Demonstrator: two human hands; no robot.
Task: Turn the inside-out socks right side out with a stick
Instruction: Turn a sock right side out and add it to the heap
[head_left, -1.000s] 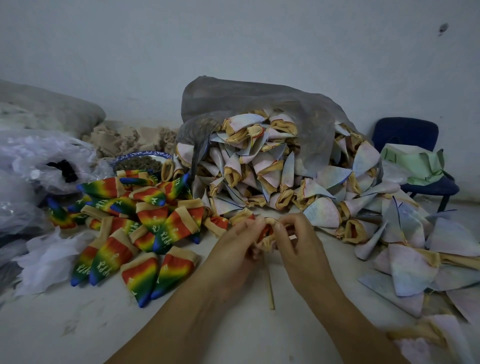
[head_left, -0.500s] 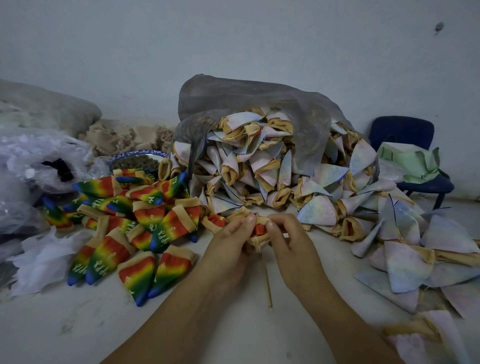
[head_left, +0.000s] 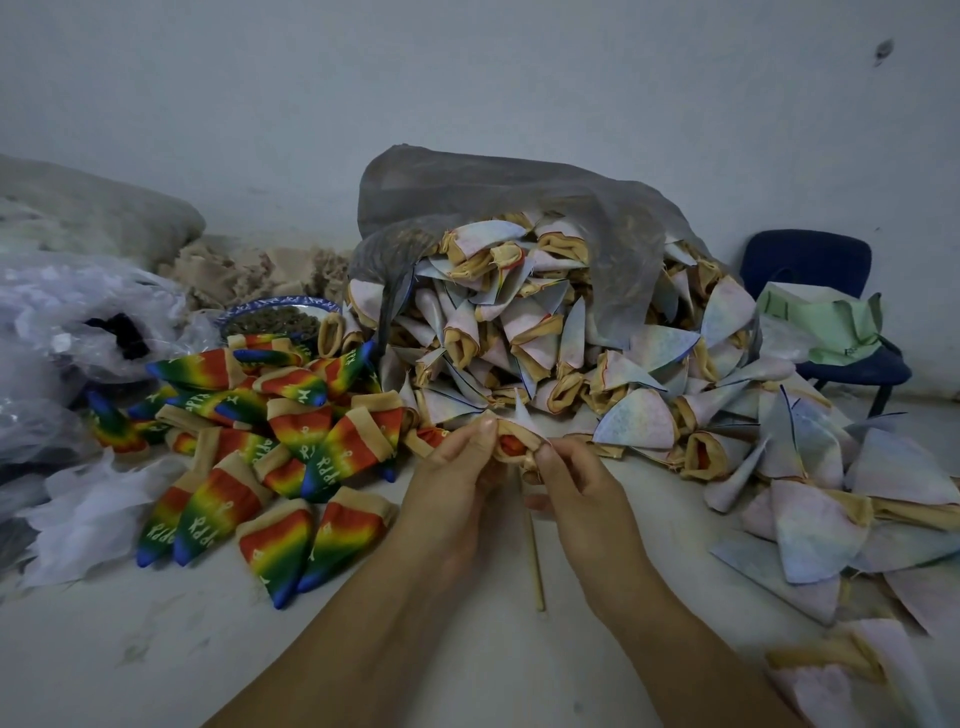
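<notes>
Your left hand (head_left: 451, 480) and right hand (head_left: 584, 486) have pulled the sock (head_left: 511, 446) wider open, and red now shows in its mouth. Both hands' fingers pinch the tan cuff, above the stick (head_left: 535, 564) between your wrists. It's turning nicely!

We take this for a small garment piecework room: a grey plastic sack (head_left: 467, 192) spills pale inside-out socks (head_left: 545, 332) across the middle and right, rainbow socks (head_left: 291, 441) pile at the left, crumpled clear bags (head_left: 62, 322) lie further left, and a blue chair (head_left: 805, 260) stands by the bare wall (head_left: 467, 78), far right.
</notes>
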